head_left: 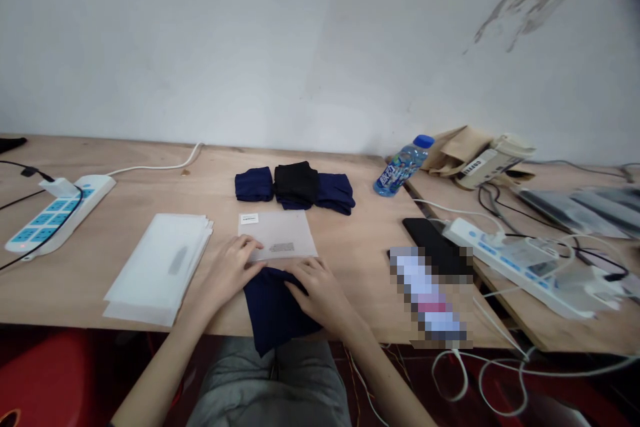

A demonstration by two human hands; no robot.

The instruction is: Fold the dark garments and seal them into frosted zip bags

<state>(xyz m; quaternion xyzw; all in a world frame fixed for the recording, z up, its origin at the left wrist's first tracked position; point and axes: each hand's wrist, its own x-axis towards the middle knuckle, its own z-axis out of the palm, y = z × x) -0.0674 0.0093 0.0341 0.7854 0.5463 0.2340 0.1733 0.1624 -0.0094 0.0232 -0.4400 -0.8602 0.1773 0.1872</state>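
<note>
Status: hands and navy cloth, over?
Left hand at near edge of clear bag; right hand on navy cloth. Cloth overhangs table. Folded bundles beyond bag.

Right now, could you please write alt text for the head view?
Two hands, left and right, touch a navy-blue cloth at the near edge of a translucent plastic bag on a wooden table. Folded navy and black cloths lie beyond.

A navy cloth [275,312] is lying at six o'clock, its near edge dipping to a corner at seven. Just past it, toward twelve, a cloudy plastic bag [273,228] is lying flat, showing a white label [249,218] at ten and small dark print [282,247] near six.
</note>
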